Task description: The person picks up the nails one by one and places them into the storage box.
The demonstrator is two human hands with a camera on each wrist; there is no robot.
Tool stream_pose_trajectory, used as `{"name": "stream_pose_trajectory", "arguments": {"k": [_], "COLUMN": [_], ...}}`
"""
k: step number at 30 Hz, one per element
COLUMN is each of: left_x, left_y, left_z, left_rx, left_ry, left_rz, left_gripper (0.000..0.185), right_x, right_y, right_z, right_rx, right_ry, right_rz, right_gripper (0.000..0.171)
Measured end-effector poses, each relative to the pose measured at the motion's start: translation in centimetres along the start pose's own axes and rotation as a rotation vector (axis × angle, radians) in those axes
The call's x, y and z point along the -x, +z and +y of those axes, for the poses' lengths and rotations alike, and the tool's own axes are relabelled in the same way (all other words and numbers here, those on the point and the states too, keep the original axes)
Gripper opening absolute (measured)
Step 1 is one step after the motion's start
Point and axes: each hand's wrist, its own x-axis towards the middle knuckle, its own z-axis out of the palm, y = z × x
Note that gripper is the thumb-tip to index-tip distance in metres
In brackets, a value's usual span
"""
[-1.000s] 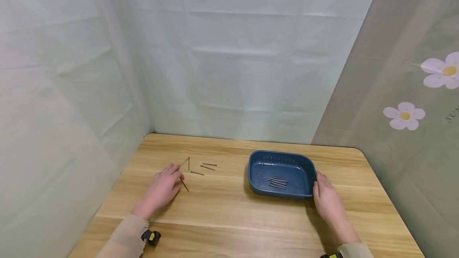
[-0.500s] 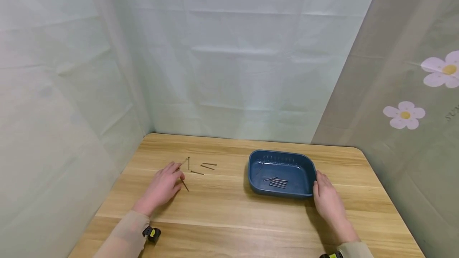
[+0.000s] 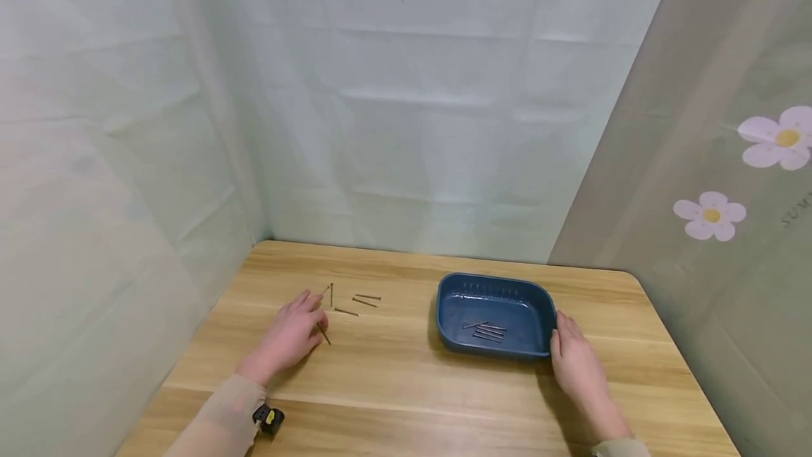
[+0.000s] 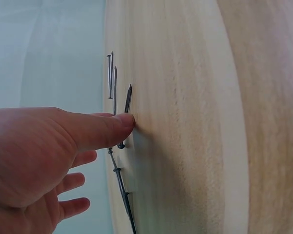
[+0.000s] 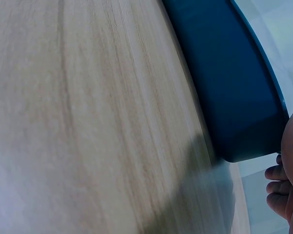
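A pale sleeve (image 3: 218,415) with a black-and-yellow device (image 3: 269,419) at the cuff leads to the left hand (image 3: 290,330), whose thumb and forefinger pinch one nail (image 4: 128,100), its pointed end sticking out rightward from them over the worktop (image 3: 393,386). Just beyond these fingers lie two loose nails (image 3: 331,295), one partly hidden by them; a little to their right lie three more nails (image 3: 347,312). Farther right, well apart from the left fingers, stands a blue tray (image 3: 444,344), with a cluster of nails (image 3: 488,331) inside and another nail (image 3: 456,306) near its left wall. Touching the tray's right end is the right hand (image 3: 579,358), its fingers fairly straight along the outside
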Motion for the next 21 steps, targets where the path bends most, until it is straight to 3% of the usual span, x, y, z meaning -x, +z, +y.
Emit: {"name": "stream_pose_trajectory", "arguments": {"k": [21], "left_x": [-0.12], "left_y": [-0.04], "left_z": [-0.36], "left_rx": [0.006], "left_ry": [-0.007], "left_rz": [-0.011], "left_gripper": [0.030], "right_x": [-0.57], "right_y": [-0.25], "right_z": [0.04], "right_rx": [0.011], "right_ry": [-0.012], "right_rz": [0.010], "right_gripper": [0.051]}}
